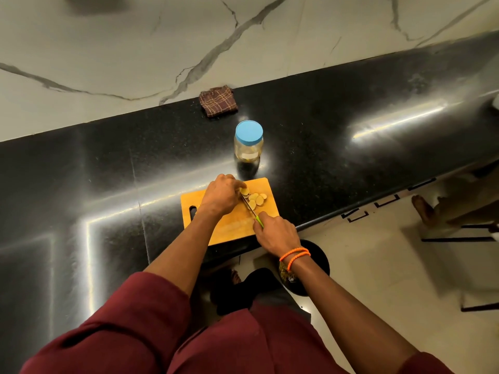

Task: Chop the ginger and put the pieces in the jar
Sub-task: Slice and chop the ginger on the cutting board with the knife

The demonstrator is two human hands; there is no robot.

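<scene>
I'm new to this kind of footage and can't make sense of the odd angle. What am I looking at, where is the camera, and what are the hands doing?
There is no machine here. A person wears a wide-angle camera on the head, so the single picture looks down along their own arms. On the dark counter lies a wooden board. The left hand holds a piece of ginger on the board, and the right hand grips a green-handled knife, its blade right by the ginger. Cut slices lie on the board beside the blade. Behind the board stands a jar with its blue lid on, and farther back lies a folded cloth. The wide lens bends the edges of the picture.
</scene>
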